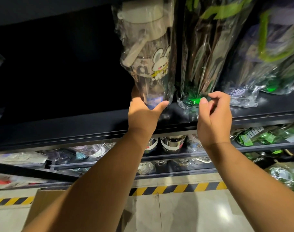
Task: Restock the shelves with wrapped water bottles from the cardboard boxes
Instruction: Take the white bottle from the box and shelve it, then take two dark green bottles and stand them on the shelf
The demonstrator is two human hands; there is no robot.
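On upper shelf (92, 129), left hand (143, 113) curls round base of wrapped rabbit-print bottle (151, 52); long axis upright, just beside green wrapped bottle (201, 56). Right hand (214, 118) loosely curled at that wrap; pinch unclear.

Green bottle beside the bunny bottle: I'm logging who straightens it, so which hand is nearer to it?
Right. The right hand is at the base of the green bottle, fingertips by its wrap; the left hand grips the bunny bottle just left of it.

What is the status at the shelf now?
Left hand grips rabbit bottle base on shelf. Right hand pinches green bottle wrap. Bottles close together.
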